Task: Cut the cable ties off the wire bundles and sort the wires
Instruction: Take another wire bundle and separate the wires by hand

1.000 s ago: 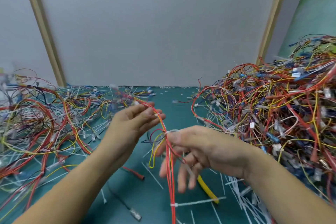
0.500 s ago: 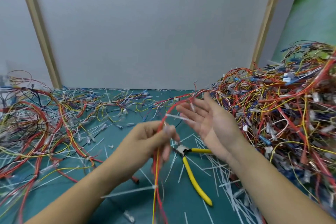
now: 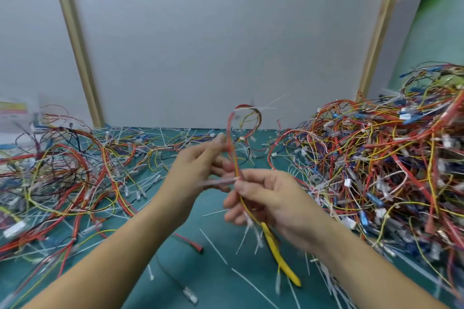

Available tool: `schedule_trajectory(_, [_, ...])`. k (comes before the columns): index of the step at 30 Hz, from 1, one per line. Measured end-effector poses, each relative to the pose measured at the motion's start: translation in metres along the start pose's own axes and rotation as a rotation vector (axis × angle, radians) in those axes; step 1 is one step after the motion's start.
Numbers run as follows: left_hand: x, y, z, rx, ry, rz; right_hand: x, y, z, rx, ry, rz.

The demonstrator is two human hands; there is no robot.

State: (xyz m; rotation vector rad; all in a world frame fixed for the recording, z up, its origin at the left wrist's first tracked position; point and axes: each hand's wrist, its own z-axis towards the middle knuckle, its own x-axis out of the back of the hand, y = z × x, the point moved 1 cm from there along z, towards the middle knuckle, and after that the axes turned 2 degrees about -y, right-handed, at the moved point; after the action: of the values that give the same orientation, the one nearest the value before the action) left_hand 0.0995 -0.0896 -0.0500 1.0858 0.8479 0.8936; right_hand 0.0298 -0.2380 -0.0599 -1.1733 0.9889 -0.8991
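A thin bundle of red and yellow wires [image 3: 232,148] stands up between my hands and curls over at its top. My right hand [image 3: 266,198] pinches it low down, where a white cable tie [image 3: 218,181] sticks out to the left. My left hand [image 3: 198,170] holds the bundle a little higher, between thumb and fingers. Yellow-handled cutters [image 3: 278,256] lie on the green mat [image 3: 221,283] below my right hand, partly hidden by it.
A tall tangle of tied wire bundles [image 3: 391,170] fills the right side. A flatter spread of loose wires [image 3: 62,173] covers the left. Cut white ties [image 3: 213,246] litter the mat. A grey panel wall [image 3: 213,45] closes the back.
My right hand went from an open palm raised above the mat to a pinch on the bundle. The bundle's top now loops higher, and my left hand has risen with it.
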Motion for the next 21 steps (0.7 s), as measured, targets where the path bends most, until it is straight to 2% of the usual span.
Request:
schedule_trajectory(2, [-0.001, -0.011, -0.005, 0.110, -0.093, -0.072, 0.005, -0.005, 0.002, 0.021, 0.059, 0.149])
schedule_trajectory(4, [0.001, -0.022, -0.009, 0.124, -0.185, -0.061, 0.007, -0.008, 0.003, 0.001, 0.065, 0.263])
schedule_trajectory(7, [0.004, -0.025, -0.011, 0.123, -0.307, -0.114, 0.007, -0.005, 0.004, -0.050, 0.074, 0.341])
schedule_trajectory(12, [0.001, -0.023, -0.008, 0.223, -0.420, -0.208, 0.009, -0.002, 0.005, -0.120, 0.069, 0.447])
schedule_trajectory(17, [0.004, -0.027, -0.009, 0.303, -0.332, -0.262, 0.003, 0.004, 0.004, -0.234, 0.038, 0.399])
schedule_trajectory(19, [0.005, -0.028, -0.010, 0.292, -0.317, -0.291, 0.001, 0.007, 0.002, -0.260, 0.020, 0.326])
schedule_trajectory(21, [0.009, -0.028, -0.009, 0.246, -0.255, -0.312, 0.002, 0.008, 0.003, -0.244, 0.071, 0.203])
